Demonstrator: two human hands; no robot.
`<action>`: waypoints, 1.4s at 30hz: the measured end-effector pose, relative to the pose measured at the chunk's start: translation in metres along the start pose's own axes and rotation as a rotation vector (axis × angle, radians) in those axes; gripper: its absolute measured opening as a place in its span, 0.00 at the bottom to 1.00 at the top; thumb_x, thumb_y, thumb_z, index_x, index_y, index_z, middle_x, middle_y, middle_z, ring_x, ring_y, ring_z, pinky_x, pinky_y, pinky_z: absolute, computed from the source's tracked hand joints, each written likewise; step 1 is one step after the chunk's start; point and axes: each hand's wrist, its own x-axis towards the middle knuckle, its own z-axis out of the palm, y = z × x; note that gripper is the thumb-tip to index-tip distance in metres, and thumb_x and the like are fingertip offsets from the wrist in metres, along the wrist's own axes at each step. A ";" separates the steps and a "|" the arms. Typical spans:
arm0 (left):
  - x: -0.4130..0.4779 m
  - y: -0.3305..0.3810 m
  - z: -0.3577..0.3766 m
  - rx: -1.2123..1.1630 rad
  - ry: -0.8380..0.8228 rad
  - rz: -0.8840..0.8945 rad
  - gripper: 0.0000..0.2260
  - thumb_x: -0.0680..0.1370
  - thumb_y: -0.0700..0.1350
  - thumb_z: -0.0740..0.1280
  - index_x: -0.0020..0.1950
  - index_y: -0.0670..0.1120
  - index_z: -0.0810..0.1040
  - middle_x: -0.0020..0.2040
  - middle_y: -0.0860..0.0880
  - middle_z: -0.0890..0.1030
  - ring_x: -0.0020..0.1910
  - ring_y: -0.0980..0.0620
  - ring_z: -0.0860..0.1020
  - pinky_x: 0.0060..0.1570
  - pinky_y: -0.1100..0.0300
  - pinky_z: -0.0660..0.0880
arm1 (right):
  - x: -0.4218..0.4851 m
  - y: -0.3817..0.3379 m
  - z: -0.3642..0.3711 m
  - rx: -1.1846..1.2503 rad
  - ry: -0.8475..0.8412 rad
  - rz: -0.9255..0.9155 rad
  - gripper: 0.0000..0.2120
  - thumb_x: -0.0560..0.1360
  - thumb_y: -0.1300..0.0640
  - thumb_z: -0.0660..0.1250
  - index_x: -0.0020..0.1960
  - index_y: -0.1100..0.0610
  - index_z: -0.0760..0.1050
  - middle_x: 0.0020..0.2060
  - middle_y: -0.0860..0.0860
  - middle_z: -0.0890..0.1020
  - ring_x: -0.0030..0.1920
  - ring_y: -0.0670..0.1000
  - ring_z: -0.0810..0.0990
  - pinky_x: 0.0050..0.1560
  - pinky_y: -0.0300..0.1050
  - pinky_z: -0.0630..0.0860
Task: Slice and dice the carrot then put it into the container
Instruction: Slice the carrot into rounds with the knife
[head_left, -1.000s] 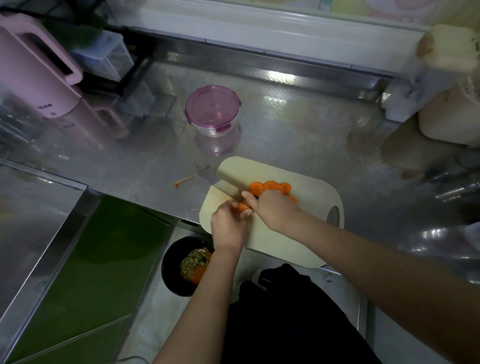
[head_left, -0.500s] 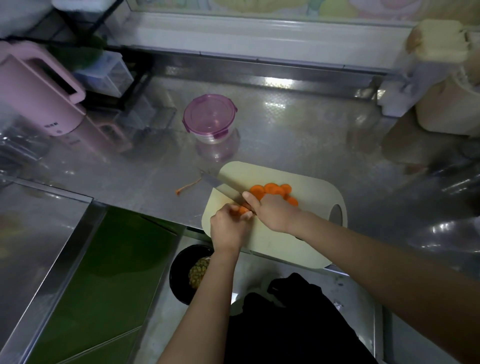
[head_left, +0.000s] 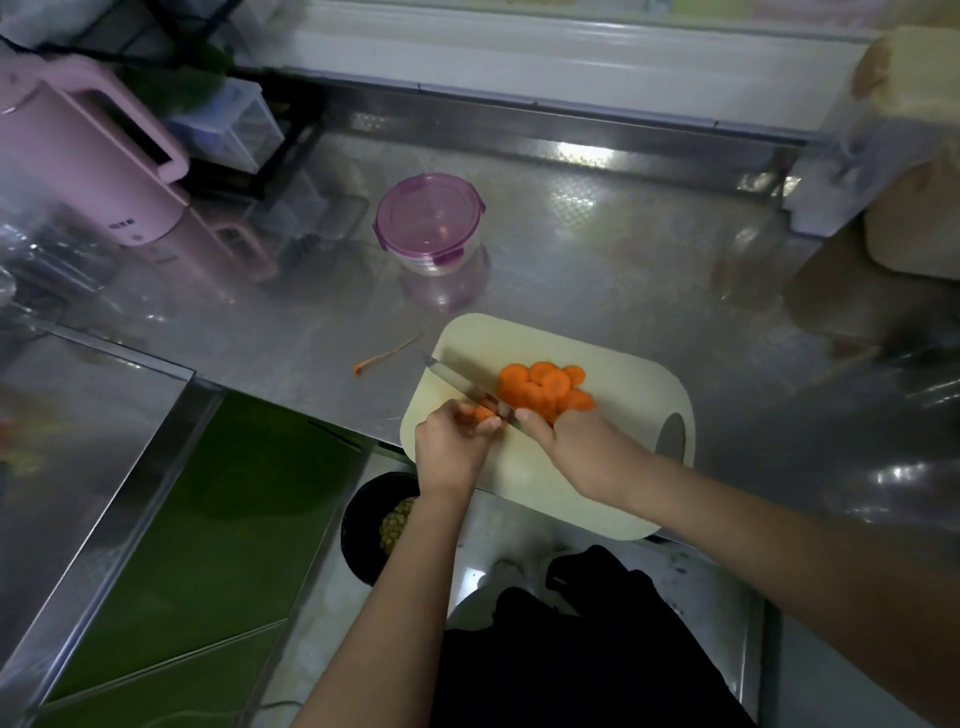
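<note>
The left hand pinches a short carrot stub between curled fingers, pressing it onto the near-left part of a pale cutting board. The right hand is closed around the handle of a knife (the handle itself is hidden under the fingers). The blade runs away to the left and crosses the stub just beside the left fingertips. Right behind the blade, a heap of round carrot slices lies on the board, touching the right hand's knuckles. The container, 1 clear tub with its purple lid clipped on, stands on the steel counter well beyond the board. A thin carrot tail lies on the counter left of the board. A pink kettle stands at the far left.
</note>
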 end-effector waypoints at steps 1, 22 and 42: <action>0.000 0.000 0.001 -0.015 -0.003 -0.003 0.09 0.70 0.45 0.75 0.46 0.43 0.80 0.37 0.54 0.78 0.38 0.57 0.77 0.36 0.78 0.66 | -0.007 0.004 -0.001 -0.009 -0.037 0.032 0.25 0.80 0.41 0.43 0.51 0.56 0.72 0.41 0.54 0.75 0.46 0.57 0.75 0.51 0.52 0.74; 0.002 -0.006 0.007 0.007 0.029 0.023 0.07 0.72 0.44 0.73 0.43 0.41 0.79 0.40 0.46 0.83 0.40 0.51 0.78 0.38 0.69 0.65 | 0.039 -0.013 0.022 0.125 -0.025 0.122 0.29 0.81 0.41 0.46 0.55 0.61 0.78 0.39 0.55 0.76 0.49 0.59 0.79 0.42 0.45 0.68; 0.004 -0.017 0.011 -0.093 0.020 0.011 0.08 0.69 0.46 0.75 0.44 0.44 0.81 0.40 0.51 0.82 0.42 0.52 0.80 0.48 0.57 0.76 | 0.034 0.017 0.013 0.400 0.144 0.082 0.23 0.76 0.34 0.51 0.57 0.48 0.74 0.45 0.51 0.77 0.53 0.55 0.78 0.56 0.46 0.73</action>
